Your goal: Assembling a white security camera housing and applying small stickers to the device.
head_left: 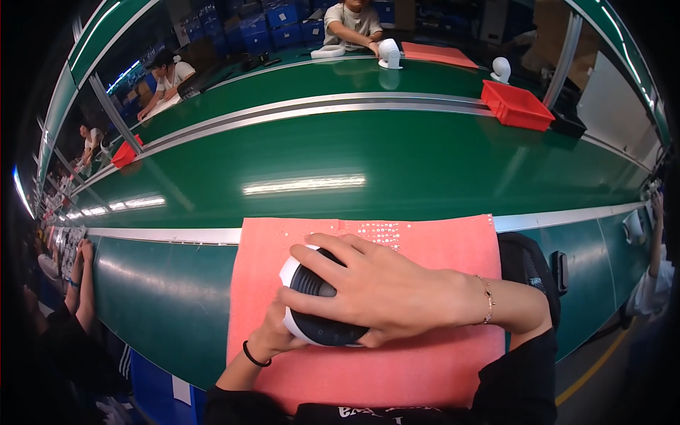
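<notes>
A rounded black-and-white device (320,327) with a ribbed dark band is between my two hands, over a pink foam mat (283,382). My right hand (386,283) lies across its top with fingers curled round it, hiding much of the surface. From the lower left, my left hand (275,327) grips the white side; its fingertips are partly hidden behind the device. Rows of small shiny pieces (382,230) lie on the mat's far edge, just beyond my right hand.
A green conveyor belt (425,163) runs beyond the mat. Across it stand a red bin (517,106) and white devices (389,54), one under a co-worker's hand. A black bag (524,262) and a small dark object (559,273) sit right of the mat. Other people work at far left and right.
</notes>
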Demonstrator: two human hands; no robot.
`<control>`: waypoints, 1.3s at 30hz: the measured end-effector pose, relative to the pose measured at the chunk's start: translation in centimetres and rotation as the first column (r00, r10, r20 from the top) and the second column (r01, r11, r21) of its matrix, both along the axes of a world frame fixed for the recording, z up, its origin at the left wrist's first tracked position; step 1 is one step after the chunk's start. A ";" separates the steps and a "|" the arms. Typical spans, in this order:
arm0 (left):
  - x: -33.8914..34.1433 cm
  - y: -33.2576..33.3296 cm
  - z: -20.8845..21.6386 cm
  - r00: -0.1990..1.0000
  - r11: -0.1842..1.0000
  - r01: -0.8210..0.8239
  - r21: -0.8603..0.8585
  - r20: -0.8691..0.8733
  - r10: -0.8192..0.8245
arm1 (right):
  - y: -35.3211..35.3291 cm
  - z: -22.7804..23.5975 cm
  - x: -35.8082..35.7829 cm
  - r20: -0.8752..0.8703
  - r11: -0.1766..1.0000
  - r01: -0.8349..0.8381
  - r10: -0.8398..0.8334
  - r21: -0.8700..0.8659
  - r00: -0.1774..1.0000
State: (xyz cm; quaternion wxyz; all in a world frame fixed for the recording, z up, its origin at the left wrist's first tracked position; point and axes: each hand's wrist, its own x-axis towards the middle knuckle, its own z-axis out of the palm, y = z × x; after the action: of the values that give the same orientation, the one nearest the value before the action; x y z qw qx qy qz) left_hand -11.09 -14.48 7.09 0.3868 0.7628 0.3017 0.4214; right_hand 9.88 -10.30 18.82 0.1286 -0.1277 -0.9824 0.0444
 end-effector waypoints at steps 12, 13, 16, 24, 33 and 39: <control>-0.8 0.1 -0.1 0.995 0.998 -0.043 -0.037 -0.086 0.040 | -0.1 -0.5 0.2 -0.005 0.987 -0.104 0.106 0.120 0.994; -0.9 0.2 -0.2 0.996 0.998 -0.042 -0.050 -0.078 0.038 | -0.1 -0.5 0.2 0.003 0.984 -0.115 0.115 0.133 0.993; 0.5 1.4 0.4 0.998 0.995 -0.049 -0.089 -0.054 0.044 | -0.7 -1.5 -0.6 -0.065 0.944 -0.146 0.173 0.296 0.983; -2.9 -0.3 -1.3 0.999 0.984 -0.038 -0.175 0.015 0.041 | -2.8 -1.8 -1.0 0.208 0.890 -0.216 0.141 0.402 0.968; -1.9 -0.4 -2.1 0.994 0.969 -0.026 -0.247 0.092 0.050 | -5.3 -1.8 -3.2 0.356 0.900 -0.247 0.112 0.360 0.928; -1.9 -1.3 -3.3 0.985 0.952 -0.010 -0.305 0.162 0.062 | -7.6 -4.0 -4.9 0.171 0.906 -0.113 0.046 0.407 0.984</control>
State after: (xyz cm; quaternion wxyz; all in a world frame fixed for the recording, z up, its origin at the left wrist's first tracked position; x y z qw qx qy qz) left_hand -13.03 -15.82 3.76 0.5157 0.6500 0.3427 0.4405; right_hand 5.00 -17.87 14.84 0.0730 -0.0603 -0.9808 -0.1703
